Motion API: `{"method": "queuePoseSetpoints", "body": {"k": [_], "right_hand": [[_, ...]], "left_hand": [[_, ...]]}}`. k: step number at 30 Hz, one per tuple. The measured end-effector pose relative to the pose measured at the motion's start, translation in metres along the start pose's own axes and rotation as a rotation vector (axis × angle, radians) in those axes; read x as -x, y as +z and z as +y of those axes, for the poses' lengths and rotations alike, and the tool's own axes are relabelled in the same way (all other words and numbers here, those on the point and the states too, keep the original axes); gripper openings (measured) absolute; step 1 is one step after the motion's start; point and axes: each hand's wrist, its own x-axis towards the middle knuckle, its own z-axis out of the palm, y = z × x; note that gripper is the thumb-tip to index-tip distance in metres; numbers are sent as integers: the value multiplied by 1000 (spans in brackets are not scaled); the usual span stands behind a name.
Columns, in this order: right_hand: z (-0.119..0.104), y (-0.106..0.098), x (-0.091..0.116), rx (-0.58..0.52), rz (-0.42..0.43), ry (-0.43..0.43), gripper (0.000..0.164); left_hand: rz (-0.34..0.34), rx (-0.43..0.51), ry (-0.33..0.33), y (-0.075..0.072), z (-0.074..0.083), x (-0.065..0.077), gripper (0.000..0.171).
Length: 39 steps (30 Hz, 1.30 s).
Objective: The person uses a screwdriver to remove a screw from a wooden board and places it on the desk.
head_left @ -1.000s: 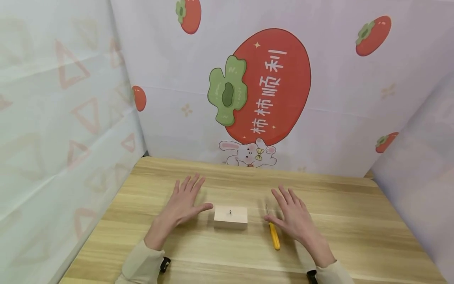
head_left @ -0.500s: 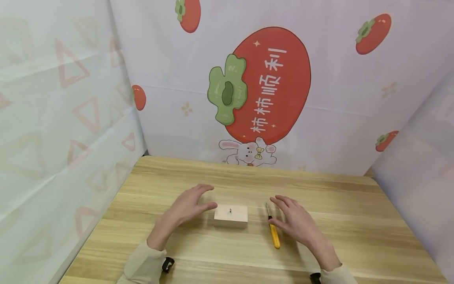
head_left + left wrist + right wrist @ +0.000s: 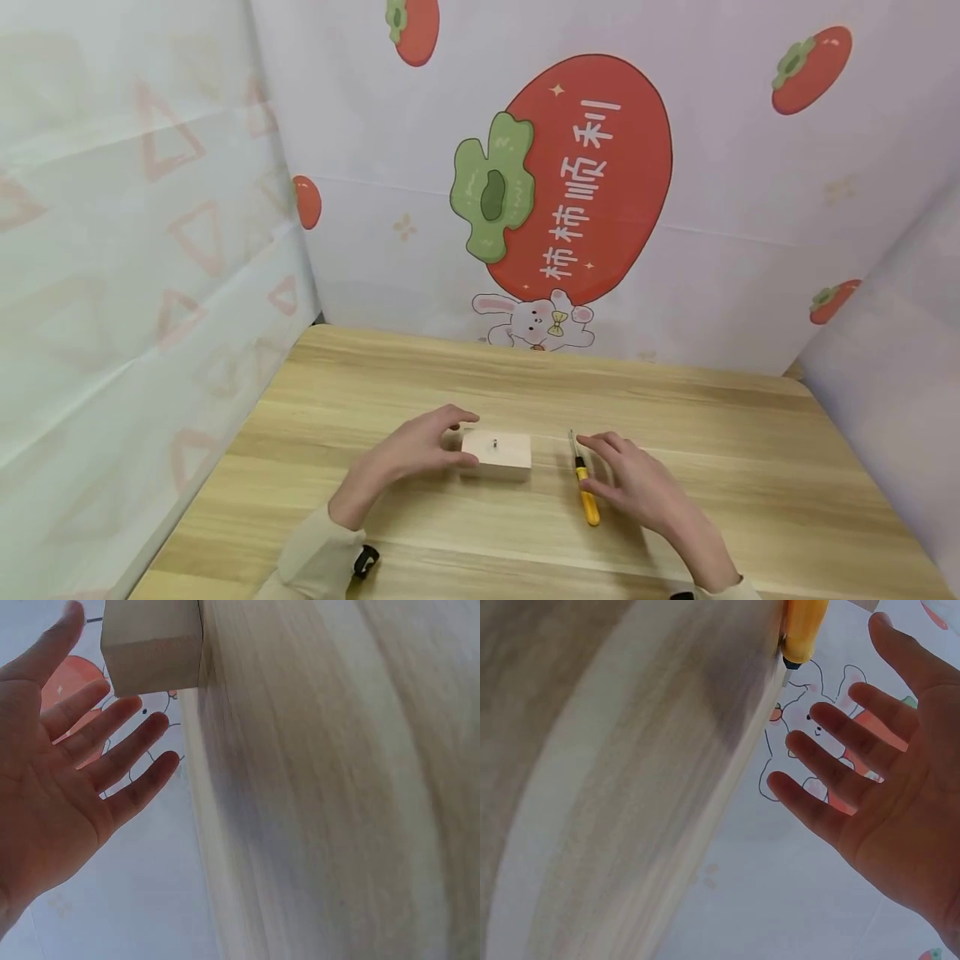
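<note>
A pale wooden block (image 3: 512, 457) lies on the table with a small metal screw (image 3: 494, 444) standing up from its top. Beside the block's left end is my left hand (image 3: 411, 450), its thumb and fingers spread apart around that end. The left wrist view shows its palm and loosely extended fingers near the block (image 3: 154, 649); contact cannot be made out. Just right of a screwdriver (image 3: 589, 505) with a yellow handle hovers my right hand (image 3: 637, 485), fingers relaxed. Its palm faces the handle in the right wrist view, with nothing in the grasp.
The wood-grain table (image 3: 675, 400) carries the block and screwdriver near its middle. A white cloth printed with persimmons and a rabbit (image 3: 542, 321) hangs behind it. More white cloth closes in the left side (image 3: 150, 333) and the right side.
Both hands have lowered, and their spread fingers have bent a little. My left hand has come right to the block's end; my right hand has settled closer over the screwdriver. The view has shifted slightly.
</note>
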Motion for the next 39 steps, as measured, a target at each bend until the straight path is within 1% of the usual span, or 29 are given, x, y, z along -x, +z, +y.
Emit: {"method": "queuePoseSetpoints", "body": {"k": [3, 6, 10, 15, 21, 25, 27, 29, 31, 36, 39], "right_hand": [[1, -1, 3, 8, -16, 1, 56], [2, -2, 5, 10, -33, -6, 54], [2, -3, 7, 11, -62, -21, 52], [2, -4, 12, 24, -116, -10, 53], [3, -4, 16, 28, -139, -23, 59], [3, -3, 16, 31, -167, -18, 65], [1, -3, 15, 29, -188, -15, 65], [-2, -2, 14, 24, -213, -11, 63], [-3, -2, 13, 25, -227, -15, 56], [-5, 0, 14, 51, -217, -34, 38], [-6, 1, 15, 60, -211, -29, 40]], "left_hand": [[-26, -3, 41, 5, 3, -6, 72], [-35, 4, 53, 9, 3, -9, 67], [-26, 60, 28, 13, 2, -11, 62], [-23, 122, -10, 15, 2, -12, 61], [-22, 154, -52, 15, 3, -13, 61], [-14, 157, -57, 15, 2, -13, 62], [-12, 156, -60, 14, 2, -13, 62], [-11, 157, -63, 13, 3, -13, 62], [-14, 162, -69, 12, 4, -12, 62], [-16, 166, -71, 12, 6, -12, 62], [-18, 173, -74, 13, 5, -12, 62]]}}
